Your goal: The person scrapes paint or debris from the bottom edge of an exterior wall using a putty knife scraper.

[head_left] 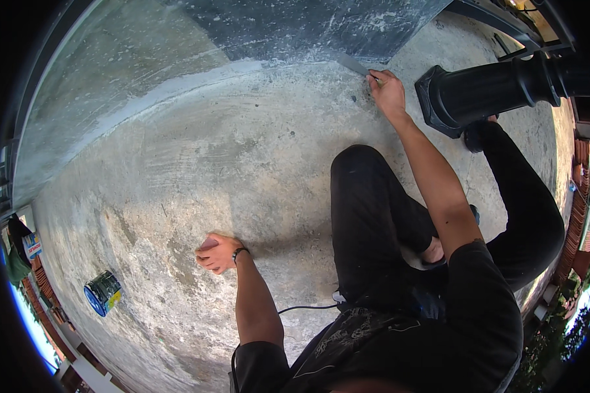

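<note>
Currently the right hand (388, 92) grips a flat scraper (354, 64), its blade against the concrete floor (242, 157) at the wall's base; the left hand (217, 252) lies open, palm down, near a paint can (103, 293)

An outdoor rooftop or terrace under repair: a rough, stained grey concrete floor (242, 164), a dark painted wall base (308, 26), a black moulded column (485, 92), a blue paint tin (103, 293), and red-tiled roofs (580, 216) below.

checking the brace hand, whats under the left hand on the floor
Bare grey concrete floor lies around and under the left hand, pressed flat on it. The patch beneath the palm is covered; nothing shows sticking out.
</note>
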A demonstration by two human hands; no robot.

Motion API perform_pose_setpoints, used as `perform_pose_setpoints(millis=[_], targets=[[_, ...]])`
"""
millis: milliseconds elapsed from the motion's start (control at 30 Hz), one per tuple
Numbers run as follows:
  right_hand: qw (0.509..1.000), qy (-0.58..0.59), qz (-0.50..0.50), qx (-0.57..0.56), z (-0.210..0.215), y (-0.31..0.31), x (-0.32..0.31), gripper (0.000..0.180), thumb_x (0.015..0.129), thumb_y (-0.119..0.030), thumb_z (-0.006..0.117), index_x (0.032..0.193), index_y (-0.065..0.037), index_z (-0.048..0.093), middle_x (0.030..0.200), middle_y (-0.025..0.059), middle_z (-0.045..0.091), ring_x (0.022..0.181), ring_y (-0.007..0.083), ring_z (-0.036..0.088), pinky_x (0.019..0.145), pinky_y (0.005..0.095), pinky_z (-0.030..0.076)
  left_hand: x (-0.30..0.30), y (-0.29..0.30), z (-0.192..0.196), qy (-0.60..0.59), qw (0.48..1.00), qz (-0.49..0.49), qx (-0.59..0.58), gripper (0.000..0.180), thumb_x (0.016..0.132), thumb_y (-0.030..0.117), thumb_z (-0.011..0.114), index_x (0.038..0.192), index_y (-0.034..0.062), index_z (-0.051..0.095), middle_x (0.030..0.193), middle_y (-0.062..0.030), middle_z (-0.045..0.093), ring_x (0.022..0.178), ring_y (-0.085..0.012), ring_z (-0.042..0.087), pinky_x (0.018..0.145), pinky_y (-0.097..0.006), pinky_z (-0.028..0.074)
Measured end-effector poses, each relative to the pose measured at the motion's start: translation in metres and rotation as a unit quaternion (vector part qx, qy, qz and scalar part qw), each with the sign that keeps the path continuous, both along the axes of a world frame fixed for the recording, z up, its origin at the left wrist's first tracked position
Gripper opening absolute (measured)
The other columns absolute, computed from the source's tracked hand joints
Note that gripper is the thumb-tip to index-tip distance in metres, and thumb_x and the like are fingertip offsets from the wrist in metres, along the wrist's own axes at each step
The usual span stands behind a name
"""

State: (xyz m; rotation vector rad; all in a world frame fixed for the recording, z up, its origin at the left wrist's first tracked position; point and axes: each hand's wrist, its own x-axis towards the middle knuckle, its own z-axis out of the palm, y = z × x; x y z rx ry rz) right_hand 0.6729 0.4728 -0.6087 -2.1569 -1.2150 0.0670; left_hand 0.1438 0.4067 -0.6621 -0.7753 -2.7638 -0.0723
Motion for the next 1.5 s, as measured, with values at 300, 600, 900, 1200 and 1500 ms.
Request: perform_pose_setpoints(millis=[300, 600, 900, 1200, 1500], targets=[[0.999, -0.009, 0.014, -0.044, 0.001, 0.025, -0.03, 0.02, 0.087, -0.021, 0.064, 0.102, -0.011, 0.073, 0.093, 0.0102, 0.067, 0.089, 0.0306, 0.064, 0.082, 0.0411, 0.05, 0.002, -0.001, 0.0, 0.001, 1.0, 0.014, -0.005, 0.067, 0.091, 0.06, 0.043, 0.14, 0.0166, 0.035, 0.142, -0.008, 0.036, 0.129, -0.0267, 0.038, 0.1, -0.051, 0.032], [0.992, 0.102, -0.009, -0.071, 0.005, -0.017, -0.006, 0.024, 0.088, -0.02, 0.064, 0.107, -0.008, 0.07, 0.086, 0.014, 0.068, 0.077, 0.0288, 0.066, 0.074, 0.0369, 0.052, 0.004, 0.0, 0.0, 0.001, 1.0, -0.006, 0.005, 0.067, 0.091, 0.06, 0.043, 0.14, 0.0153, 0.035, 0.142, -0.0084, 0.036, 0.13, -0.0278, 0.037, 0.101, -0.051, 0.031], [0.977, 0.203, -0.062, -0.026, 0.019, -0.07, -0.076, 0.04, 0.097, -0.03, 0.05, 0.134, -0.017, 0.055, 0.109, 0.02, 0.065, 0.101, 0.035, 0.063, 0.088, 0.0405, 0.049, -0.001, 0.001, -0.002, 0.019, 1.0, 0.001, -0.004, 0.068, 0.09, 0.064, 0.039, 0.139, 0.0161, 0.036, 0.141, -0.0076, 0.037, 0.128, -0.0281, 0.039, 0.1, -0.05, 0.032], [0.973, 0.211, -0.055, -0.081, 0.031, -0.026, -0.095, 0.048, 0.091, -0.014, 0.051, 0.139, -0.011, 0.048, 0.109, 0.0269, 0.055, 0.106, 0.0413, 0.056, 0.095, 0.0424, 0.045, -0.002, -0.002, -0.006, 0.036, 0.999, 0.007, -0.003, 0.07, 0.09, 0.065, 0.039, 0.139, 0.0162, 0.036, 0.14, -0.0083, 0.038, 0.127, -0.0287, 0.041, 0.098, -0.051, 0.033], [0.967, 0.218, -0.047, -0.122, 0.058, -0.014, -0.103, 0.032, 0.085, -0.019, 0.059, 0.115, -0.015, 0.069, 0.092, 0.0224, 0.069, 0.09, 0.0369, 0.066, 0.085, 0.0408, 0.051, 0.004, -0.005, -0.003, 0.009, 1.0, 0.008, 0.006, 0.068, 0.089, 0.062, 0.042, 0.139, 0.0155, 0.037, 0.141, -0.0078, 0.038, 0.13, -0.0278, 0.037, 0.102, -0.051, 0.031]])
